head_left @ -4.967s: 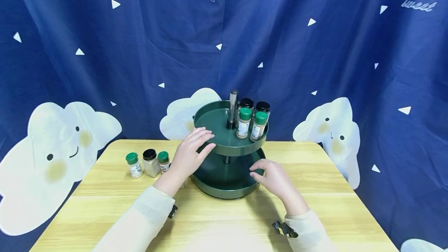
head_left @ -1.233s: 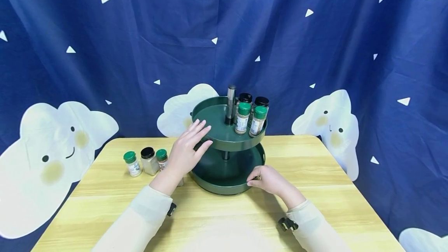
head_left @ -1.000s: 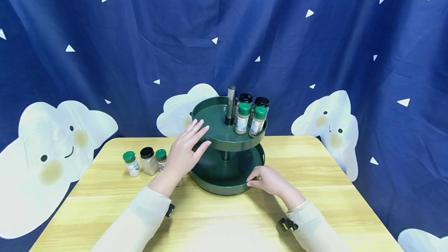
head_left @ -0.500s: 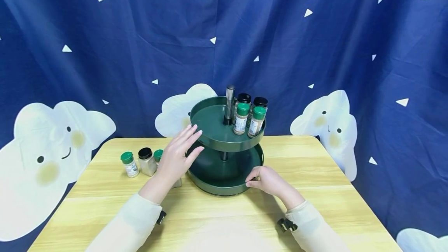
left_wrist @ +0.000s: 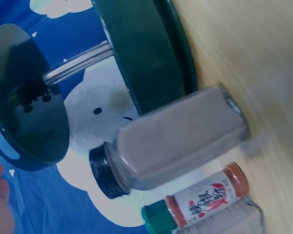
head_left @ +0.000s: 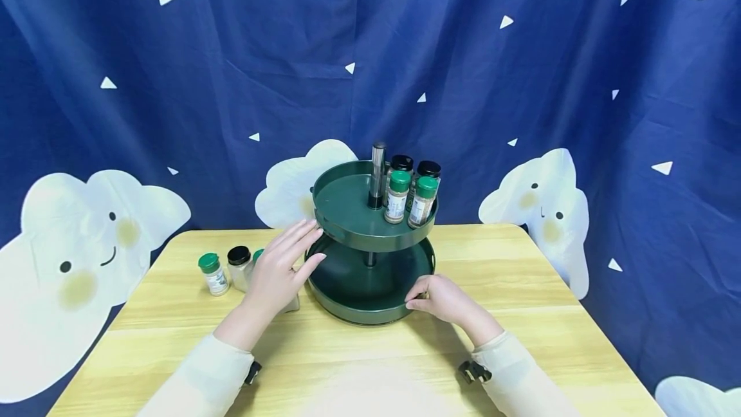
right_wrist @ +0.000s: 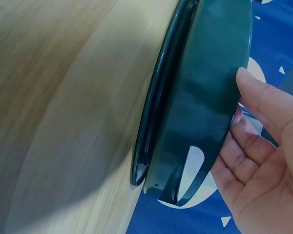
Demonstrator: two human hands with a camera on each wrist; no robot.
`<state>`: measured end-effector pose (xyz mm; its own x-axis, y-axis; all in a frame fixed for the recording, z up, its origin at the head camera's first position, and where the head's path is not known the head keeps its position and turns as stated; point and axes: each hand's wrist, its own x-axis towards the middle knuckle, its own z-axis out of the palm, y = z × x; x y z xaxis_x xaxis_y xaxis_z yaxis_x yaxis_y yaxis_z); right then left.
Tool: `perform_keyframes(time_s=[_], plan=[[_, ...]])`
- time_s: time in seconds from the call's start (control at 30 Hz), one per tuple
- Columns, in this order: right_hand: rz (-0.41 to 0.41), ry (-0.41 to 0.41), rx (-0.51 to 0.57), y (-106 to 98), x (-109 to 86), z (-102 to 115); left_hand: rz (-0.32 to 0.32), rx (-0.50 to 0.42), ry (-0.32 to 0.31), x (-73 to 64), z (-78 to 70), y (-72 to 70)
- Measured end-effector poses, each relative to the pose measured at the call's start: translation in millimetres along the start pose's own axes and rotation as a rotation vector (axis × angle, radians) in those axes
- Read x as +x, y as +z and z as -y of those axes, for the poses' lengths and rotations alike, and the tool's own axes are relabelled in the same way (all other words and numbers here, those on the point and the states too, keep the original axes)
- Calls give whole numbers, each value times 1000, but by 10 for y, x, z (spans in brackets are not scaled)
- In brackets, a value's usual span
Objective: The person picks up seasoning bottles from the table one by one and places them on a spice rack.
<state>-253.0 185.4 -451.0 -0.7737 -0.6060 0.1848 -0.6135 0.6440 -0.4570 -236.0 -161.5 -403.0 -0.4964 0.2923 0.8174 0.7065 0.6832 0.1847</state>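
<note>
A dark green two-tier round rack stands on the table, its upper tray [head_left: 376, 241] above a wider lower tray [head_left: 370, 315]. My left hand [head_left: 278, 272] hangs beside the upper tray's left edge, fingers extended and holding nothing; whether the fingertips touch the rim is unclear. At the lower tray's front right, my right hand [head_left: 442, 301] pinches the rim, with the thumb [right_wrist: 256, 90] outside and the fingers inside. Upright on the upper tray are two green-capped spice jars [head_left: 396, 198] and two black-capped jars [head_left: 429, 170] behind them.
Left of the rack stand a green-capped shaker [head_left: 213, 274] and a black-capped jar [head_left: 238, 266]. My left hand partly hides a red-labelled spice jar [left_wrist: 207, 197] and a large black-capped jar [left_wrist: 180, 136]. A blue curtain [head_left: 301, 37] hangs behind the table [head_left: 370, 372].
My right hand has come down onto the lower tray's rim since the earliest frame and stays there. My left hand has drawn left and down from the upper tray. The jars keep their places.
</note>
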Motion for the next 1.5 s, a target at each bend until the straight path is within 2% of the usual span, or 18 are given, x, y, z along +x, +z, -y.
perform_keyframes(time_s=[0.43,0.67,1.1,1.5], plan=[[1,-4,14,5,4,-14,29,51,-4,-249,195,-42],[6,-6,15,0,11,-5,84,95,0,-361,268,-67],[-1,-5,3,15,-3,-15,215,175,-106,-561,348,-96],[-8,-12,3,34,-5,-22,274,197,-167,-657,341,-138]])
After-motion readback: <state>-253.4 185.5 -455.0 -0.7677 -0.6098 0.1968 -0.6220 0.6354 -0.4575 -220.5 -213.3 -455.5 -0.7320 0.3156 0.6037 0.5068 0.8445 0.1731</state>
